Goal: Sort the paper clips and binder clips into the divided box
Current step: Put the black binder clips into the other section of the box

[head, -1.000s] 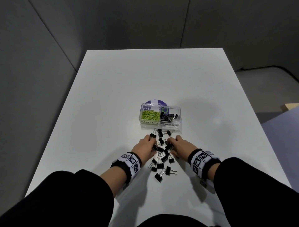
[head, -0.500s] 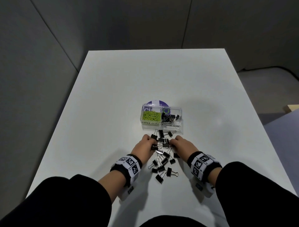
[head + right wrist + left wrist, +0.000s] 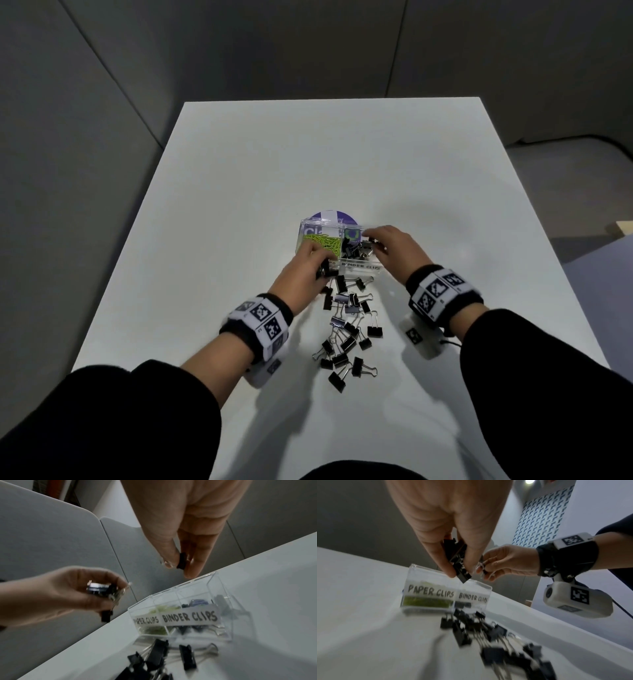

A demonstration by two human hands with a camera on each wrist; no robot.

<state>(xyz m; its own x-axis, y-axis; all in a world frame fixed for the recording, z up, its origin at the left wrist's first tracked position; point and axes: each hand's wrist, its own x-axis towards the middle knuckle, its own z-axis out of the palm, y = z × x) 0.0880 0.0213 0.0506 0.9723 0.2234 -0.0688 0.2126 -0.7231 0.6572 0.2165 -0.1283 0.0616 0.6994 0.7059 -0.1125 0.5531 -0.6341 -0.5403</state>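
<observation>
A clear divided box [image 3: 359, 270] stands mid-table, labelled "PAPER CLIPS" on the left [image 3: 430, 591] and "BINDER CLIPS" on the right [image 3: 189, 616]. Green paper clips [image 3: 323, 241] fill the left half; black binder clips [image 3: 354, 251] lie in the right half. My left hand [image 3: 305, 274] grips a bunch of black binder clips [image 3: 458, 561] just in front of and above the box. Over the right compartment, my right hand [image 3: 390, 246] pinches one black binder clip [image 3: 182, 561]. A loose pile of binder clips [image 3: 347, 329] lies on the table before the box.
The box sits on a white table [image 3: 239, 205] with a purple round lid [image 3: 330, 216] behind it. Grey partition walls [image 3: 102, 102] rise beyond the table's far and left edges. A wrist camera unit [image 3: 576, 601] hangs under my right wrist.
Both hands have lifted from the loose pile and moved forward to the box, each carrying binder clips. The right hand went further, reaching over the right compartment.
</observation>
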